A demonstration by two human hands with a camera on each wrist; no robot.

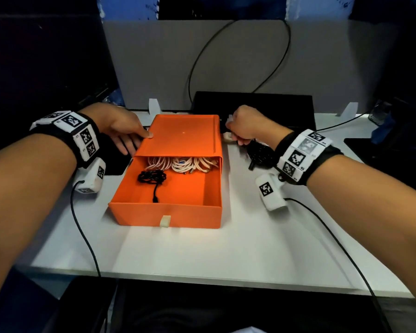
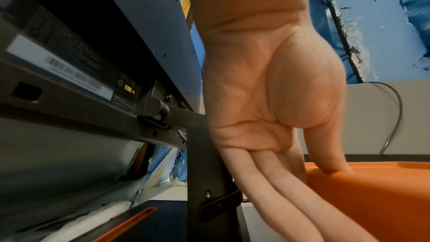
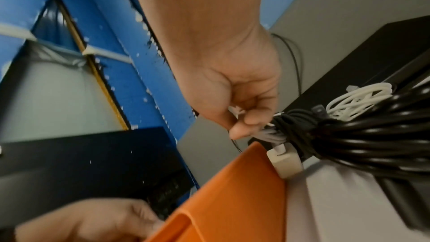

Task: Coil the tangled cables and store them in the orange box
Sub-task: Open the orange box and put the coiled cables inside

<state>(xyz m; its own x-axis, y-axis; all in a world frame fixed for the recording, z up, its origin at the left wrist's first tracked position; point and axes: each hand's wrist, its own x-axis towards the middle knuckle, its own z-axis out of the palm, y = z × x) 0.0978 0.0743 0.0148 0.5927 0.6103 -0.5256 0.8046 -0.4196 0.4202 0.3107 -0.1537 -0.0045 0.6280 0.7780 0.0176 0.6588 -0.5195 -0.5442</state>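
Not much to read from my end

From where I'm driving this, the only markings are the black-and-white square code tags on both wristbands (image 1: 81,135) in the head view, patterns only, no letters I can make out. In the left wrist view, upper left, a white barcode sticker (image 2: 60,67) sits on the back of a dark monitor (image 2: 69,47), with tiny print and a small yellow warning symbol (image 2: 129,88) beside it, all too blurry to read.
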